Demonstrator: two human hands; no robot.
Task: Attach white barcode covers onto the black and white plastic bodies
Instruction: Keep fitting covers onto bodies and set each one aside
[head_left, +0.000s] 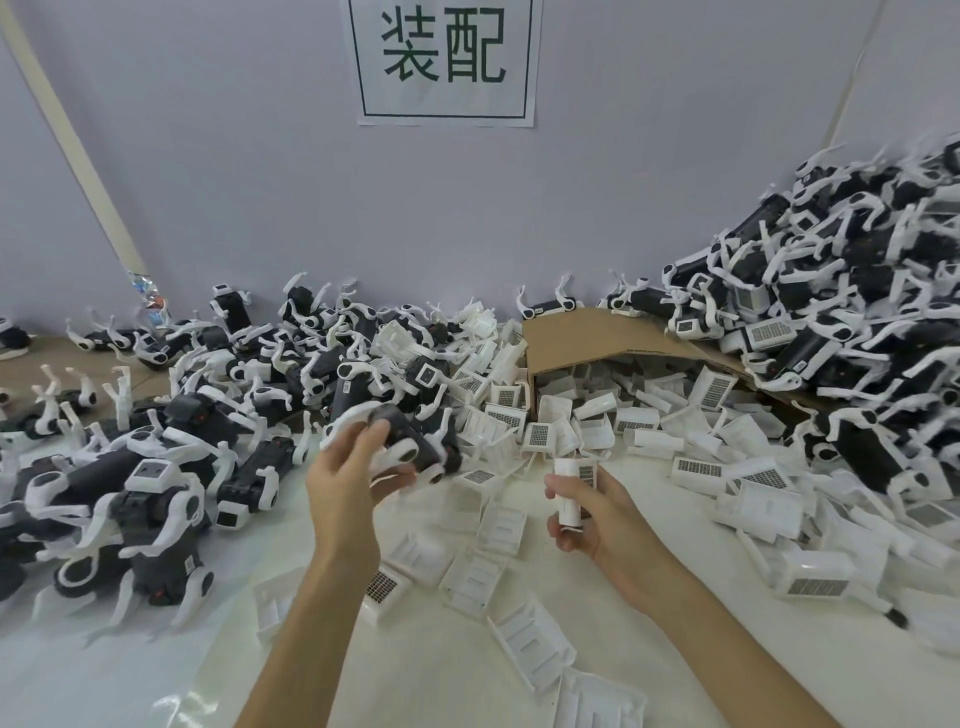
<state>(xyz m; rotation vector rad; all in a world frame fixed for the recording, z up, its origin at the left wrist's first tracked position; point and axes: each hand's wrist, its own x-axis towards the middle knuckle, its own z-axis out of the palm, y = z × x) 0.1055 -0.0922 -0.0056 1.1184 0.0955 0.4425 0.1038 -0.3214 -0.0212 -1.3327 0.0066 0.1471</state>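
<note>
- Right now the left hand (349, 470), just left of the frame's centre, is closed around a black and white plastic body (402, 441), fingers wrapped over its dark shell with white legs sticking out past the knuckles.
- At centre right, the right hand (589, 514) pinches a white barcode cover (574, 491) upright between thumb and fingers; its printed code patch faces partly away from the camera.
- Body and cover are near each other but apart, so the snap-on looks not yet begun.
- Likely slip: the cover's orientation is hard to read, and pressing it on reversed or tilted would probably leave it unseated.
- Another risk, as I judge it: the body's thin white legs jut toward the gap and could block the cover as the two parts meet.
- Loose covers (498, 525) litter the white table (415, 665) below both hands, spilling from a tipped cardboard box (587, 338) at upper centre; a dropped cover would be lost among them.
- Heaps of bodies fill the left side (156, 467) and the right edge (857, 312); which heap is finished I cannot tell.
</note>
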